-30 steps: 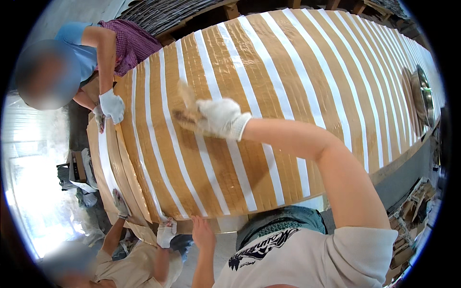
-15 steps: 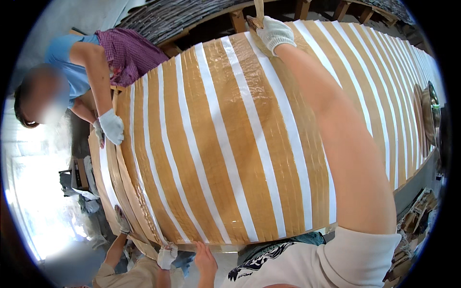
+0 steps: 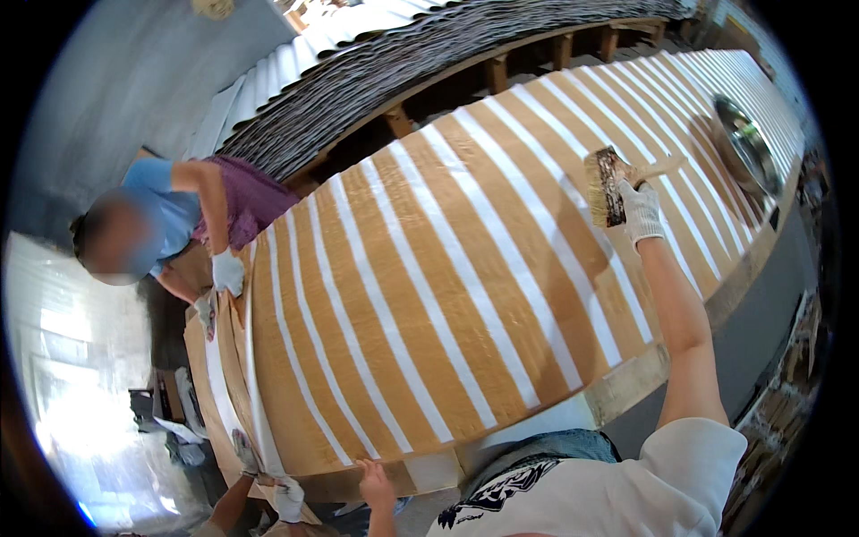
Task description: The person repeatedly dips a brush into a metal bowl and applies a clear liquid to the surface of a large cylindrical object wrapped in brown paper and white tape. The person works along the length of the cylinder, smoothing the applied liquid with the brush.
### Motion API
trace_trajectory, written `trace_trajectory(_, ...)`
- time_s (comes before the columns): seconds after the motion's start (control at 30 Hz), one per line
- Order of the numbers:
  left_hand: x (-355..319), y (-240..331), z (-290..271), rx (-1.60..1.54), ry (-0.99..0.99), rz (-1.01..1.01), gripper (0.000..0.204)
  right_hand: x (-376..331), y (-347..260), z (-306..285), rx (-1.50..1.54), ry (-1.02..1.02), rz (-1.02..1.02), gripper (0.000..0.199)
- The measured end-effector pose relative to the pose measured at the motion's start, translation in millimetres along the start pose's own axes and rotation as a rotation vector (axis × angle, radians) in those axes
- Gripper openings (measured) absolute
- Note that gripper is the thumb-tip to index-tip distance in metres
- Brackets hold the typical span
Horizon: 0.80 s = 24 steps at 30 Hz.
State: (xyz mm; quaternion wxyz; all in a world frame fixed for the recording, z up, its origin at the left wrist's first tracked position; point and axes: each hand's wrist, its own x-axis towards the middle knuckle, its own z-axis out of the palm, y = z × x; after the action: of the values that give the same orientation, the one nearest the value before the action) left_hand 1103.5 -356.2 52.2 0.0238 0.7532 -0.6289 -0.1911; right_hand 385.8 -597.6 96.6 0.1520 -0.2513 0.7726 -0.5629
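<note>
My right hand [image 3: 641, 210], in a white knitted glove, is closed around the handle of a wide bristle brush [image 3: 608, 188]. The brush is raised over the right part of a large sheet [image 3: 465, 295] with brown and white stripes; its shadow falls on the stripes below. The sheet's brown bands look wet and shiny in places. My left hand [image 3: 377, 488] is bare and rests at the near edge of the sheet, fingers stretched toward it, with nothing visible in them.
At the far left a co-worker's gloved hand [image 3: 228, 272] holds the sheet's lifted left end. Another person's gloved hand [image 3: 288, 498] is at its near corner. A round metal bowl [image 3: 747, 143] stands at the right. Stacked corrugated sheets [image 3: 358, 103] lie beyond the table.
My right hand has drawn back from the far edge with the brush, toward the right and nearer me. My view has turned, bringing the bowl further in. The co-workers' hands lift the left end.
</note>
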Motion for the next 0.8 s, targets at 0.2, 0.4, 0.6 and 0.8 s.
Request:
trace_trajectory(0.2, 4.2, -12.2, 2.9, -0.027, -0.095, -0.133, 0.048, -3.2, 41.6, -124.0, -0.479, 0.146, 0.024, 0.053)
trace_trajectory(0.4, 9.3, -47.0, 44.5, -0.686, 0.144, -0.33, 0.045, -23.8, 64.1, -210.5, 0.479, 0.253, 0.44, 0.026)
trace_trajectory(0.6, -27.9, -19.4, 116.6, -0.957, -0.255, -0.397, 0.044, -157.6, 30.8, -322.2, 0.798, 0.062, 0.476, 0.021)
trace_trajectory(0.8, -58.6, 121.2, 126.9, -0.689, -0.856, 0.026, 0.03, -298.9, -3.4, -383.7, 1.235, 0.311, 0.649, 0.039)
